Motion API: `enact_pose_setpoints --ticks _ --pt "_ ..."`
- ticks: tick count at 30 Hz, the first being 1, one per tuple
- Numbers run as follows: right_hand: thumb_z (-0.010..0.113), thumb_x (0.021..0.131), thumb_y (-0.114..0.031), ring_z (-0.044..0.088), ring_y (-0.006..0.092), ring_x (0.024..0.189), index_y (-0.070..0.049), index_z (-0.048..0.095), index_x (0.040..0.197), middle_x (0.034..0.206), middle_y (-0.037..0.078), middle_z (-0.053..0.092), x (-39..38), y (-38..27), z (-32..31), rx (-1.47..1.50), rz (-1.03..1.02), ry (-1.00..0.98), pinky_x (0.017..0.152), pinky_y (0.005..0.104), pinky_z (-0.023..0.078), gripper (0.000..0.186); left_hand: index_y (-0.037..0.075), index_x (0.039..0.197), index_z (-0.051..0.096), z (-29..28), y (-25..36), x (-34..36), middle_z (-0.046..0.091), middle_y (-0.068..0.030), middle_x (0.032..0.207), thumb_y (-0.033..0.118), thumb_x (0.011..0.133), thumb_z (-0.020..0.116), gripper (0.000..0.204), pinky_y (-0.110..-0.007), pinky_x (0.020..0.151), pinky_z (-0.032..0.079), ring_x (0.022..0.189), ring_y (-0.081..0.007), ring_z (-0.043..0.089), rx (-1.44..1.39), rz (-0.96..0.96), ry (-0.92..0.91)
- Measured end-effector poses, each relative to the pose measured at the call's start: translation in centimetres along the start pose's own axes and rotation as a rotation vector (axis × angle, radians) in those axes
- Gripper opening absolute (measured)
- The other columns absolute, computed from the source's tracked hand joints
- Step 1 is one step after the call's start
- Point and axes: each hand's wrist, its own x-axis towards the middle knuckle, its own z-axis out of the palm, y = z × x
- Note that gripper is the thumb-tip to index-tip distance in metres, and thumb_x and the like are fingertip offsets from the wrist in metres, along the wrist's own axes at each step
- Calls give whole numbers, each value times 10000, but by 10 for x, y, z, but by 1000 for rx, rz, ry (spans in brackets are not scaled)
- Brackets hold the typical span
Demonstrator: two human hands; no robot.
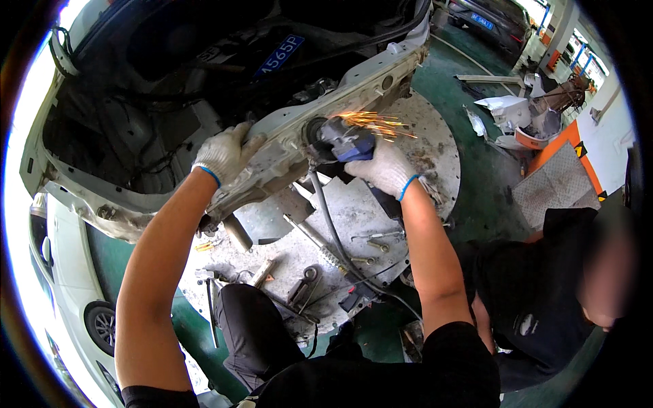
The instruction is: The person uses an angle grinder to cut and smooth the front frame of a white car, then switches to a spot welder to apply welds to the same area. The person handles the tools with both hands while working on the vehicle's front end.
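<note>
My right hand [388, 170], in a white knit glove with a blue cuff, is wrapped round a blue and grey angle grinder [348, 144]. The grinder's disc is against the outer face of the stripped car body's rear panel [286, 151]. Orange sparks [377, 124] fly off to the right. My left hand [228, 155], gloved the same way, grips the upper edge of that panel to the left of the grinder. Its fingertips are partly hidden over the edge. Inside the open trunk lies a blue licence plate [279, 57].
Below the panel is a round, scuffed metal platform [435, 136] with scattered tools and a hose [326, 211]. A person in black [544, 279] crouches close on my right. Removed body parts [507, 112] lie at far right. A white car [68, 258] stands left, a dark car [493, 27] behind.
</note>
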Motion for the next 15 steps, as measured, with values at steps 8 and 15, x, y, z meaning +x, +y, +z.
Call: enact_pose_setpoints --ticks 8,15 --pt "824 712 -419 723 309 847 -5 714 1090 921 187 748 -17 29 15 141 191 103 801 413 574 571 34 1522 522 3 0 4 660 -256 1382 613 1069 446 739 -483 1090 493 1276 -429 635 -33 0 -11" --pt "819 748 -363 722 238 811 -17 735 1080 930 154 756 0 48 36 450 217 -33 757 376 574 487 32 1519 526 6 -2 6 659 -265 1377 592 1080 434 717 -488 1082 495 1270 -432 636 -23 19 22"
